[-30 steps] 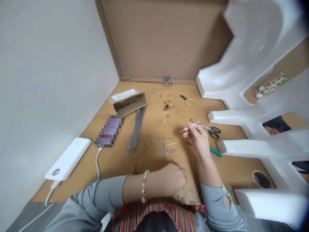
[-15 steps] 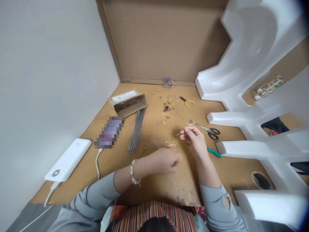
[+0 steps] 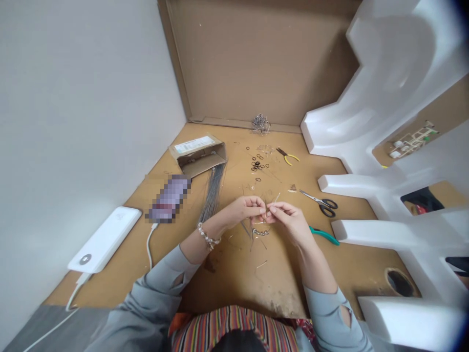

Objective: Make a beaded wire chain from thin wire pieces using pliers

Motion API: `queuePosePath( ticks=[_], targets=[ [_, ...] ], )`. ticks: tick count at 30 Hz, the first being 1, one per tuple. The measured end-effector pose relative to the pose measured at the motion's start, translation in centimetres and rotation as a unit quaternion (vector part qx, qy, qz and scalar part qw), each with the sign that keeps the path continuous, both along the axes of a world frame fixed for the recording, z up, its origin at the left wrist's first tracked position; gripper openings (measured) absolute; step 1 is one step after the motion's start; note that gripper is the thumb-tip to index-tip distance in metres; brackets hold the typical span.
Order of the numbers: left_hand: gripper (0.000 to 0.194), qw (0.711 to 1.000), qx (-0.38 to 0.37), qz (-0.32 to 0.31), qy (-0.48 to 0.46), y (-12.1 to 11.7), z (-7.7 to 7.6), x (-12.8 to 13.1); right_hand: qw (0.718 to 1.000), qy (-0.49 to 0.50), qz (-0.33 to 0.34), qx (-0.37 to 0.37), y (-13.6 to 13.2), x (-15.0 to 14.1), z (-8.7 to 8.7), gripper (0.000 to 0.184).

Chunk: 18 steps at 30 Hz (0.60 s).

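My right hand (image 3: pixel 289 220) pinches a thin pale wire (image 3: pixel 277 197), whose end sticks up above the fingers. Close against it, my left hand (image 3: pixel 249 209) is closed in a pinch at the fingertips; whatever sits between them is too small to make out. Just below the hands a ring of wire with clear beads (image 3: pixel 261 232) lies on the table, partly covered by the fingers. Left of the ring, grey wire pieces (image 3: pixel 246 228) lie flat. A bundle of long grey wires (image 3: pixel 212 193) is partly behind my left wrist.
Small black rings (image 3: pixel 256 166) lie beyond the hands. Yellow-handled pliers (image 3: pixel 287 156), black scissors (image 3: pixel 320 203) and a teal-handled tool (image 3: pixel 325 235) are on the right. An open cardboard box (image 3: pixel 201 156), a phone (image 3: pixel 169 199) and a white power bank (image 3: pixel 105 239) stand left.
My left hand has risen from the table's near edge to meet the right hand's fingertips. The right hand has shifted slightly left and down, still pinching the wire.
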State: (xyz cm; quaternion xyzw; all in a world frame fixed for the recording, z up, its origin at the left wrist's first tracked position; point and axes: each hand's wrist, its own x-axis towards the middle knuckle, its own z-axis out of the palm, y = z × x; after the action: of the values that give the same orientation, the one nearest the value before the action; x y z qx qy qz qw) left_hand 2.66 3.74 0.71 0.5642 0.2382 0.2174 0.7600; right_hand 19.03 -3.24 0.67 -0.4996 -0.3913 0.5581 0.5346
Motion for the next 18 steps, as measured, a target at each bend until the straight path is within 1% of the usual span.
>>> queuePosePath(
  ticks=[4,8,13,18],
  targets=[
    [0.018,1.0,0.002,0.001,-0.005,0.2,0.1,-0.1,1.0,-0.013,0.0,0.006,0.0,-0.2,0.0,0.025],
    [0.017,1.0,-0.002,-0.003,-0.016,0.1,0.5,-0.1,1.0,-0.012,-0.009,0.004,-0.1,-0.3,0.3,0.024],
    [0.017,1.0,0.021,0.004,0.017,-0.3,1.1,0.2,1.0,-0.019,-0.015,0.006,-0.1,-0.3,0.3,0.023],
    [0.019,0.999,0.041,-0.003,0.001,-0.1,1.0,-0.1,1.0,-0.01,-0.015,0.006,0.0,-0.2,0.1,0.02]
  ],
)
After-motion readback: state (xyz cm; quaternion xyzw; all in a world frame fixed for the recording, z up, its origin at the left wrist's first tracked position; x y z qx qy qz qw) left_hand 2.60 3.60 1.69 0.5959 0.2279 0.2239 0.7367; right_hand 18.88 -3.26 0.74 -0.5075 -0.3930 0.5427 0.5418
